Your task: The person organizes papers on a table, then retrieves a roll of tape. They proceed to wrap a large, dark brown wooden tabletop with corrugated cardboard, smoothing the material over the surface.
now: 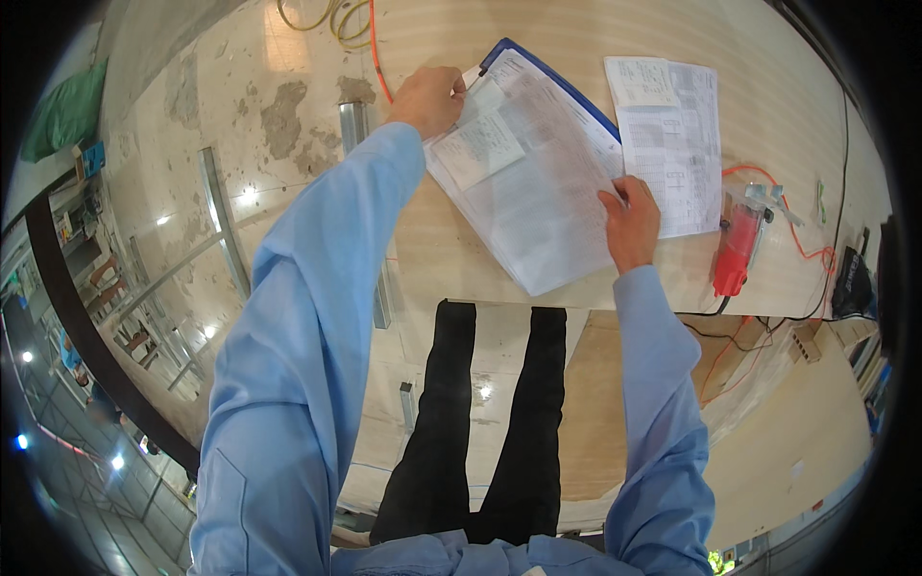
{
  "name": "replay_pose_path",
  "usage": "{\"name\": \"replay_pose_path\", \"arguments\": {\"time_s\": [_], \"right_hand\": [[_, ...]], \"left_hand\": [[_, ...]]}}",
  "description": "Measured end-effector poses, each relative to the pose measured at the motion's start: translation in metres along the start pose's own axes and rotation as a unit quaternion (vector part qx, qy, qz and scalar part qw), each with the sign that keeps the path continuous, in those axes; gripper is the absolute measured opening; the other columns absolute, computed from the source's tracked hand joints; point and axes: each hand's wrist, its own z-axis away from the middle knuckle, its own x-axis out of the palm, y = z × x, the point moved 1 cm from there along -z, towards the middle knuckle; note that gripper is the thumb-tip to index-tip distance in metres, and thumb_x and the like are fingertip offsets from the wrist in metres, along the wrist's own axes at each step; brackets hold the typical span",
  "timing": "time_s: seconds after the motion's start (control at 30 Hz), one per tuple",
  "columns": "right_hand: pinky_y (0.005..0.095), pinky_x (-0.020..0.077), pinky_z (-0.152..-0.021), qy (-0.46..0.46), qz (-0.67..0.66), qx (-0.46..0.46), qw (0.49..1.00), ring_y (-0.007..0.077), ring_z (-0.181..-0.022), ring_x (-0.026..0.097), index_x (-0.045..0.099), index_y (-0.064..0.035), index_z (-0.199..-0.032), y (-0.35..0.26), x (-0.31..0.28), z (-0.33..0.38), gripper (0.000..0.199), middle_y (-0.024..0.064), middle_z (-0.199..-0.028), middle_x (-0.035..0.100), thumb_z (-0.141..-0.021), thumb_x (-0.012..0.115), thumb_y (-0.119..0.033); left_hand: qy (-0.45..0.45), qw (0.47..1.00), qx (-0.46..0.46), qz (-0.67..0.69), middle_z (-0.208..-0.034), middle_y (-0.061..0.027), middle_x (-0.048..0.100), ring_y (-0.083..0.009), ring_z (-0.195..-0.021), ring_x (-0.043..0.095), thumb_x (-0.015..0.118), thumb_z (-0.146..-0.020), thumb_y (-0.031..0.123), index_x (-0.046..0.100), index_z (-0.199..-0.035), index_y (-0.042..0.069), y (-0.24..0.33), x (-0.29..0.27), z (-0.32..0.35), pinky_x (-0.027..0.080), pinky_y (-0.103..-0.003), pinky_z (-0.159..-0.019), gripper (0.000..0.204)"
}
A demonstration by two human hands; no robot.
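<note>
A stack of printed papers (552,206) lies tilted on the wooden table, its top sheets looking like they are under a translucent plastic sleeve. A small handwritten slip (492,149) sits at the stack's upper left. Behind the papers shows the blue edge of a folder or clipboard (562,84). My left hand (429,99) is closed at the stack's upper left corner, fingertips partly hidden. At the right edge my right hand (634,223) has its thumb and bent fingers on the sheets, gripping them. Several more printed sheets (687,163) with a slip on top lie just right.
A red and clear power tool (738,252) lies at the table's right, with an orange cord (789,216) near it. A black pouch (853,283) is farther right. Metal profiles (223,221) lie on the stained floor at left. The table (437,259) ends just before my legs.
</note>
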Motion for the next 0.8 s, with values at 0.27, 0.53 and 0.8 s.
{"name": "replay_pose_path", "arguments": {"time_s": [0.27, 0.53, 0.8], "right_hand": [[0.0330, 0.0531, -0.075, 0.056, -0.127, 0.037, 0.990, 0.0308, -0.082, 0.069, 0.072, -0.0006, -0.101, 0.052, -0.047, 0.031, 0.015, 0.0148, -0.091, 0.073, -0.087, 0.067, -0.006], [0.0356, 0.0540, -0.079, 0.093, -0.107, -0.107, 0.984, 0.0308, -0.086, 0.068, 0.073, -0.0024, -0.099, 0.015, -0.005, -0.011, 0.013, 0.0139, -0.101, 0.072, -0.088, 0.067, -0.006], [0.0318, 0.0512, -0.082, 0.143, -0.074, -0.030, 0.986, 0.0246, -0.088, 0.066, 0.071, -0.0015, -0.103, 0.040, -0.046, -0.015, 0.015, 0.0103, -0.096, 0.072, -0.090, 0.066, -0.008]], "left_hand": [[0.007, 1.000, -0.002, 0.022, -0.101, -0.0159, 0.070, -0.0344, -0.098, 0.065, 0.063, -0.081, 0.012, 0.069, -0.094, 0.007, -0.004, 0.006, -0.004, 0.052, -0.043, -0.084, 0.014], [0.006, 1.000, 0.006, -0.021, -0.097, -0.0159, 0.070, -0.0346, -0.094, 0.066, 0.064, -0.081, 0.012, 0.069, -0.091, 0.007, 0.006, 0.002, 0.000, 0.053, -0.043, -0.082, 0.012], [0.021, 0.999, 0.010, -0.028, -0.094, -0.0169, 0.070, -0.0356, -0.093, 0.066, 0.064, -0.081, 0.011, 0.069, -0.092, 0.006, 0.009, 0.002, 0.002, 0.053, -0.043, -0.081, 0.013]]}}
